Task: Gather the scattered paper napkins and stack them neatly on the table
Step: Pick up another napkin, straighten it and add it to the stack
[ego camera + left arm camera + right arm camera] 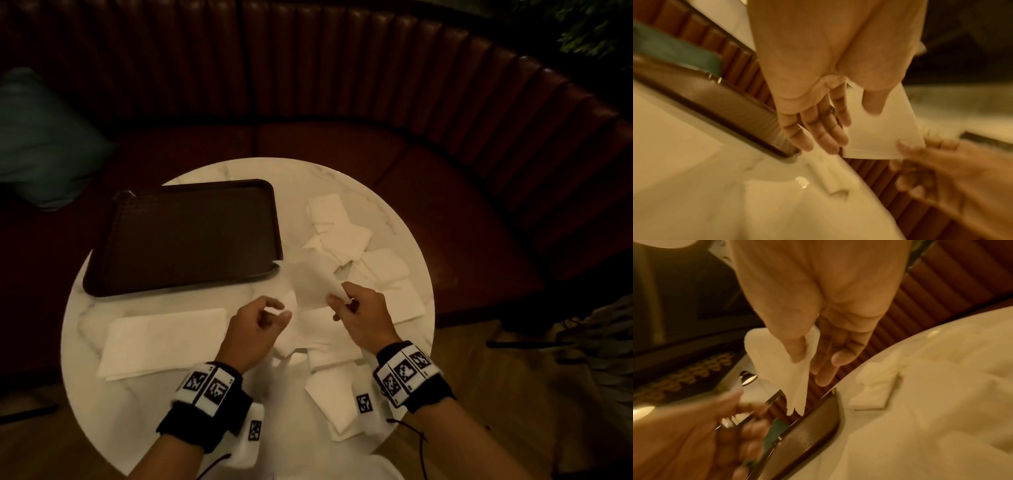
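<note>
White napkin (pixel 310 281) held up over the marble surface (pixel 144 404) | my right hand (pixel 363 318) grip pinches its corner | left hand (pixel 255 329) grip loose, holding nothing | loose napkins (pixel 346 233) right of tray (pixel 185 236) | risk: thin ply tears or unfolds if I tug.

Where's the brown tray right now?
In the head view the brown tray lies flat on the far left of the round table, beyond the left hand, empty.
</note>
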Demonstrator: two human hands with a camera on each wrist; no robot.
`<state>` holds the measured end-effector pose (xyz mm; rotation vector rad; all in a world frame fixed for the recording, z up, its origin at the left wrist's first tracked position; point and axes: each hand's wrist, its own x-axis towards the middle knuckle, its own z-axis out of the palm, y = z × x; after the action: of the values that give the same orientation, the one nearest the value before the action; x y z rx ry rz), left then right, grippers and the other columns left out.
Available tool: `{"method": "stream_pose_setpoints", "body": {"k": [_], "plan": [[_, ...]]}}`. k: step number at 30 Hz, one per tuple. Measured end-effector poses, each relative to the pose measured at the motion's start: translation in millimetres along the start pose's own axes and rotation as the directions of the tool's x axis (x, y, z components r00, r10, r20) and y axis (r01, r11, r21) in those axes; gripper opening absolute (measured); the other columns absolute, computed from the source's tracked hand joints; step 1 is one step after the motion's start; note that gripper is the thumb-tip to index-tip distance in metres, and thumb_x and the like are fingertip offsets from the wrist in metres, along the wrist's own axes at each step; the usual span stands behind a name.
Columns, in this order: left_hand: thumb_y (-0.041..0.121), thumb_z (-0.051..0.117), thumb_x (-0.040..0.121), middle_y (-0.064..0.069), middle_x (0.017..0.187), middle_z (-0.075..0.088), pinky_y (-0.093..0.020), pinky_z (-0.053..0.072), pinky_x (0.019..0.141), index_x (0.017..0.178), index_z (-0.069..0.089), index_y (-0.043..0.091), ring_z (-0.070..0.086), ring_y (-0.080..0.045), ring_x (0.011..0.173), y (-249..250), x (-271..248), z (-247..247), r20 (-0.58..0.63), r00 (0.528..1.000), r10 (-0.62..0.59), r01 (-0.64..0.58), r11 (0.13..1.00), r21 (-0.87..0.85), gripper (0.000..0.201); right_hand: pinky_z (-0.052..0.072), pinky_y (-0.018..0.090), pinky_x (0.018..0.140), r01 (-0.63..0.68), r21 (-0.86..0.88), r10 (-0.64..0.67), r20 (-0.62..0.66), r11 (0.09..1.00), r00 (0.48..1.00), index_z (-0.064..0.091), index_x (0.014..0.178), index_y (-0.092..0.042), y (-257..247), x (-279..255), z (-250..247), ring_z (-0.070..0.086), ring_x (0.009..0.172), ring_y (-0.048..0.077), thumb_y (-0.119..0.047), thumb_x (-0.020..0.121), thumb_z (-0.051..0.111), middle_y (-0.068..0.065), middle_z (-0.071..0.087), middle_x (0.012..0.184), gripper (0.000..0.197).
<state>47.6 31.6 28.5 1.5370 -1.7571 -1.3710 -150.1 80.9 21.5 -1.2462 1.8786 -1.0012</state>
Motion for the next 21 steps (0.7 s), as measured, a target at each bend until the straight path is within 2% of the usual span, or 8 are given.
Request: {"method": "stream_pose_setpoints", "body": {"k": [2,4,6,8,11,16,18,21], "plan": [[0.025,0.061,0.088,-0.006,0.087,0.07,-0.022,0.049,0.064,0.099,0.059,0.024,0.068,-0.026,0.082,17.5,-0.6,-7.5,-0.05,0.999,-0.008,-0.004,0.972,-0.235,0.012,0.053,0.025,0.057,0.133,0.034,-0.133,0.003,0.991,0.991,0.07,0.086,-0.014,-15.8,-4.2,8.4,0.063,0.057,0.015,-0.019,0.089,0.062,0.003,0.065,0.067,0.01],[0.028,0.063,0.085,-0.006,0.102,0.067,-0.026,0.051,0.069,0.113,0.054,0.024,0.066,-0.024,0.091,31.2,-5.8,-18.5,-0.114,0.993,0.009,-0.049,0.934,-0.354,0.03,0.049,0.02,0.057,0.261,-0.043,-0.261,0.004,0.964,0.965,0.072,0.089,-0.016,-23.4,-6.8,16.1,0.058,0.057,0.012,-0.029,0.087,0.054,-0.002,0.064,0.066,0.021],[0.034,0.073,0.075,0.0,0.11,0.061,-0.025,0.049,0.075,0.119,0.05,0.029,0.061,-0.015,0.097,35.8,-14.1,-32.2,-0.21,0.974,0.09,-0.151,0.944,-0.295,0.05,0.039,0.007,0.058,0.335,-0.128,-0.338,-0.008,0.934,0.941,0.072,0.089,-0.015,-29.9,-7.1,21.2,0.054,0.062,0.004,-0.031,0.086,0.054,-0.004,0.066,0.068,0.025],[0.044,0.081,0.062,0.006,0.112,0.054,-0.019,0.044,0.079,0.117,0.052,0.031,0.055,-0.006,0.1,34.1,-23.7,-45.3,-0.286,0.936,0.205,-0.237,0.968,-0.085,0.064,0.035,0.001,0.062,0.379,-0.195,-0.391,-0.027,0.905,0.92,0.073,0.09,-0.013,-34.9,-6.6,25.3,0.054,0.067,0.003,-0.021,0.085,0.06,-0.003,0.07,0.072,0.016],[0.046,0.083,0.059,0.006,0.104,0.054,-0.012,0.038,0.076,0.095,0.064,0.023,0.053,-0.005,0.094,27.6,-32.2,-57.6,-0.31,0.893,0.326,-0.299,0.945,0.132,0.047,0.035,-0.002,0.064,0.415,-0.252,-0.437,-0.036,0.874,0.899,0.073,0.089,-0.012,-41.0,-7.5,33.2,0.056,0.074,0.01,-0.013,0.082,0.063,0.0,0.073,0.078,0.012],[0.025,0.075,0.077,0.014,0.084,0.067,-0.019,0.044,0.072,0.083,0.065,0.032,0.061,-0.004,0.084,11.9,-34.5,-64.8,-0.287,0.918,0.275,-0.274,0.961,0.044,0.013,0.037,-0.002,0.075,0.469,-0.206,-0.493,-0.08,0.859,0.867,0.073,0.094,-0.013,-62.1,-15.4,53.7,0.055,0.083,-0.004,-0.007,0.08,0.07,0.0,0.073,0.091,0.016],[0.019,0.071,0.08,0.015,0.084,0.067,-0.02,0.047,0.071,0.087,0.066,0.032,0.062,-0.007,0.083,5.2,-34.2,-68.3,-0.257,0.937,0.236,-0.246,0.969,-0.007,0.015,0.042,0.003,0.076,0.417,-0.066,-0.422,-0.111,0.907,0.9,0.07,0.1,-0.02,-74.0,-23.5,60.8,0.059,0.087,-0.004,-0.011,0.081,0.071,-0.008,0.071,0.095,0.02],[0.017,0.068,0.083,0.008,0.089,0.069,-0.014,0.042,0.067,0.094,0.068,0.026,0.062,-0.014,0.086,-4.7,-32.7,-75.1,-0.235,0.949,0.21,-0.214,0.977,0.012,0.014,0.048,0.013,0.069,0.251,0.21,-0.236,-0.098,0.945,0.967,0.065,0.105,-0.024,-90.6,-32.0,71.0,0.057,0.071,0.005,-0.019,0.08,0.075,-0.013,0.061,0.076,0.027]]}}
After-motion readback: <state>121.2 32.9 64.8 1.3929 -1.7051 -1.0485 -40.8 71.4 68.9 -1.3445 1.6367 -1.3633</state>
